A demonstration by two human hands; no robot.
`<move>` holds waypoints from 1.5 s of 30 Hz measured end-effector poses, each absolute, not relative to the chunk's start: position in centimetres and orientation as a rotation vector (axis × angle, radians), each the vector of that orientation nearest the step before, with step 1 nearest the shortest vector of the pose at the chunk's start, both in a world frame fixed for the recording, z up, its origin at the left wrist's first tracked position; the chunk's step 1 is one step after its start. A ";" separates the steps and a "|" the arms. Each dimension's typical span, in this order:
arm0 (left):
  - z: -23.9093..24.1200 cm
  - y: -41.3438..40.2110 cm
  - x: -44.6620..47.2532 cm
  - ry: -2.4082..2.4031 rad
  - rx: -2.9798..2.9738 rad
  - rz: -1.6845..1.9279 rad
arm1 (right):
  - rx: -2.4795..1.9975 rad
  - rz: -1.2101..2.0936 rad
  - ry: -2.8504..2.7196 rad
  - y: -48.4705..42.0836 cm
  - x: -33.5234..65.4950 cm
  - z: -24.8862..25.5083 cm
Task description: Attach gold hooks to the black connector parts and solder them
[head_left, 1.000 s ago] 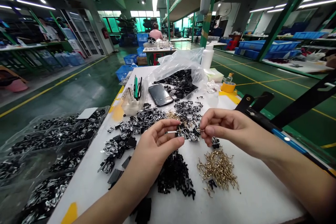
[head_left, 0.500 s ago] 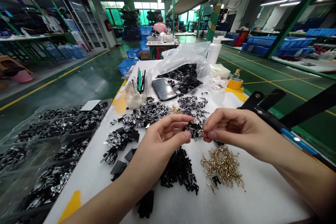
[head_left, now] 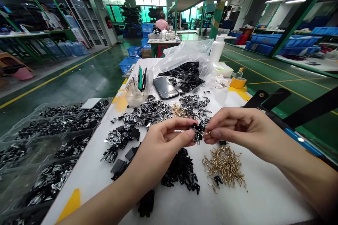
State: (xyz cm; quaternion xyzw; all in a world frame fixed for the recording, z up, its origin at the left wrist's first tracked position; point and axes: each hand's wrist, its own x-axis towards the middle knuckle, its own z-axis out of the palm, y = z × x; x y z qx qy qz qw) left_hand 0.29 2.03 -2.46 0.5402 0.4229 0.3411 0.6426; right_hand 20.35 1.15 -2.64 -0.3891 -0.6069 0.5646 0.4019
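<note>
Black metal clip [head_left: 197,132] is sitting at twelve o'clock between the person's hands, with the left hand [head_left: 162,144] pinching it in closed fingers while the right hand [head_left: 237,126] is pressing a tiny brass hook [head_left: 207,133] against it, a brass hook pile [head_left: 224,167] lying at five o'clock.

black plastic clips [head_left: 180,171], gold wire hooks [head_left: 224,166], silver-and-black metal clasps [head_left: 149,112], yellow tape roll [head_left: 238,82]

The left hand [head_left: 161,141] and right hand [head_left: 237,125] pinch a small black-and-silver metal clip [head_left: 197,132] between their fingers [head_left: 190,134] above the white tabletop [head_left: 219,205], with brass hooks [head_left: 224,167] below the right hand and loose black clips [head_left: 181,170] below the left
</note>
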 end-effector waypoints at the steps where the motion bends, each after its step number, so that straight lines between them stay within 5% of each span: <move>1: -2.4 2.0 0.3 0.961 1.227 0.780 | -0.992 1.421 -1.526 1.1 20.4 -2.6; 21: -2.6 1.9 0.2 1.101 1.387 0.731 | -0.929 0.098 -2.229 0.2 19.9 -2.8; 45: -2.6 1.7 0.0 1.024 1.429 0.768 | -0.822 0.089 -2.352 0.5 20.1 -3.4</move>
